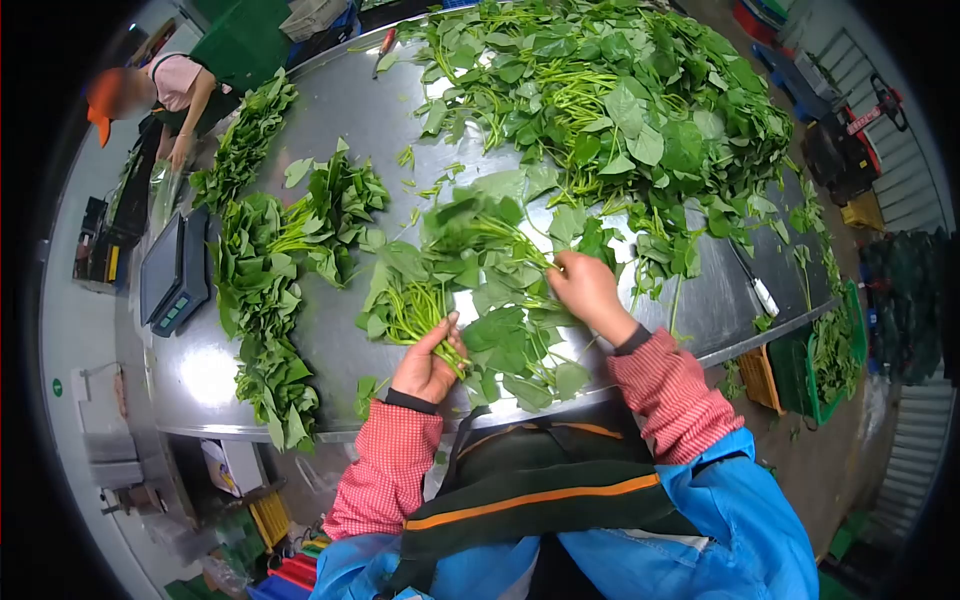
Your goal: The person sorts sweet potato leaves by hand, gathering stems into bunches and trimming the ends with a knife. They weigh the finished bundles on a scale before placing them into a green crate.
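My left hand is closed round the stem ends of a bunch of leafy greens, whose leaves point away from me over the metal table. To the right, my right hand pinches the stems of a smaller bunch of greens, its leaves reaching left and slightly blurred. Between my hands lie loose leafy stems. A large heap of the same greens covers the far right of the table. On the left, bundled greens form a long row.
A digital scale stands at the left edge, near a person in an orange cap. A white-handled knife lies at right, a red-handled tool at the far edge. Crates, including a green crate, stand below the table.
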A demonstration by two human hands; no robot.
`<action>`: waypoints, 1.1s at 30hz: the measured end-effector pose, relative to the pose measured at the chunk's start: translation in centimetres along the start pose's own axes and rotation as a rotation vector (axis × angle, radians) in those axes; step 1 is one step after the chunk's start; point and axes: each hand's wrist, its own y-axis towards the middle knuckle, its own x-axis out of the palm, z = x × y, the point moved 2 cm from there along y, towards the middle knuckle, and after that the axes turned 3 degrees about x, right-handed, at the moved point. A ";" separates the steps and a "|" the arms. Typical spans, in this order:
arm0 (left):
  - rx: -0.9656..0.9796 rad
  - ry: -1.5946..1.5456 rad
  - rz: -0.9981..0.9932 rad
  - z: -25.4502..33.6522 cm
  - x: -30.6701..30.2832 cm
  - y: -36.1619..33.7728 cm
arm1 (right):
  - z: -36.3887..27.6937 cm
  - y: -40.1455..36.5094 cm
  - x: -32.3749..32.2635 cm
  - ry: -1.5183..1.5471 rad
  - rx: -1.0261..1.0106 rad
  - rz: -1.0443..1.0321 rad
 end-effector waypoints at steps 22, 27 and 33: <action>0.255 0.247 -0.075 -3.7 6.3 -0.9 | -0.9 -6.8 -1.6 1.197 0.377 -0.360; 0.296 0.258 -0.108 -6.0 6.4 1.7 | -1.7 -7.7 0.2 0.830 0.137 -0.414; 0.253 0.369 -0.057 -7.3 7.2 1.2 | -0.6 -5.6 -0.6 0.778 0.138 -0.279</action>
